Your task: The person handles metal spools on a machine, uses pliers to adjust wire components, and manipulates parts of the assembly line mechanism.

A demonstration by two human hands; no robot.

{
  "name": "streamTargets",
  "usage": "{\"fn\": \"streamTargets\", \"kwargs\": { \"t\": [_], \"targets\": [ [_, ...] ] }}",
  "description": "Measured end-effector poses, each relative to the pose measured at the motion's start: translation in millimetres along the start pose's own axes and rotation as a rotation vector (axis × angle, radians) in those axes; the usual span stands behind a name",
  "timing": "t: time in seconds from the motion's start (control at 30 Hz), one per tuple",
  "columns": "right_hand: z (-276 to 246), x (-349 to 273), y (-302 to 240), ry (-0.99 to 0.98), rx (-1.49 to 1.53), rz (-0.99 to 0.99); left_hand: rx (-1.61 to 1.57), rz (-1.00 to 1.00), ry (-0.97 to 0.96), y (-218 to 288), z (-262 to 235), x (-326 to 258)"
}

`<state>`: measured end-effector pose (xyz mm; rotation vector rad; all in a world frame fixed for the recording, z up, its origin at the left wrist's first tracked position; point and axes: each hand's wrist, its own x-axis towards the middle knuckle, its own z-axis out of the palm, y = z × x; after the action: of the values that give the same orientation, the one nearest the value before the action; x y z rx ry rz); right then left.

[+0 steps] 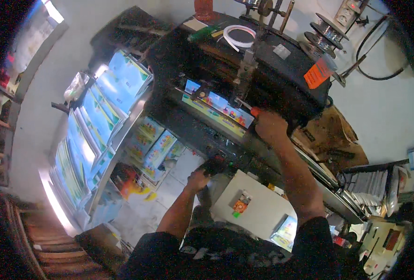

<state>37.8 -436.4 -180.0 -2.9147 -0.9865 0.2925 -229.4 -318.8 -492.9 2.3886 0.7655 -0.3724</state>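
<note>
I stand at a big black machine (263, 70) that holds a strip of colourful printed sheets (218, 108) in its bed. My right hand (270, 127) is closed round an orange-handled tool (253, 111) whose tip points at the sheets' right end. My left hand (197, 178) is lower down, gripping a dark knob or lever (214, 165) on the machine's front edge.
Stacks of blue printed sheets (102, 107) lie fanned along a metal table at the left. More printed stacks (158, 144) sit below the machine. A white control box (256, 205) is in front of me. A white tape roll (239, 35) lies on top of the machine.
</note>
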Motion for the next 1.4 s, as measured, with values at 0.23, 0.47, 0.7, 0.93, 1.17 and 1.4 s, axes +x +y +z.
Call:
{"fn": "streamTargets", "kwargs": {
  "t": [0.23, 0.47, 0.7, 0.93, 1.17, 1.4],
  "targets": [
    [28, 15, 6, 0.057, -0.013, -0.006, -0.089, -0.142, -0.214, -21, -1, -30],
    [38, 12, 6, 0.322, -0.146, -0.143, -0.115, -0.053, -0.212, -63, 45, -32],
    [35, 2, 4, 0.333, -0.176, -0.081, -0.071, -0.007, -0.057, -63, 46, -31],
    [32, -2, -3, 0.394, -0.315, -0.147, -0.114, 0.081, -0.033, -41, 22, -10],
    [45, 9, 3, 0.412, -0.361, -0.121, -0.662, 0.397, 0.194, 103, -92, 35],
    [56, 8, 6, 0.362, -0.424, -0.133, -0.714, 0.429, 0.231, 197, -154, 56]
  ]
}}
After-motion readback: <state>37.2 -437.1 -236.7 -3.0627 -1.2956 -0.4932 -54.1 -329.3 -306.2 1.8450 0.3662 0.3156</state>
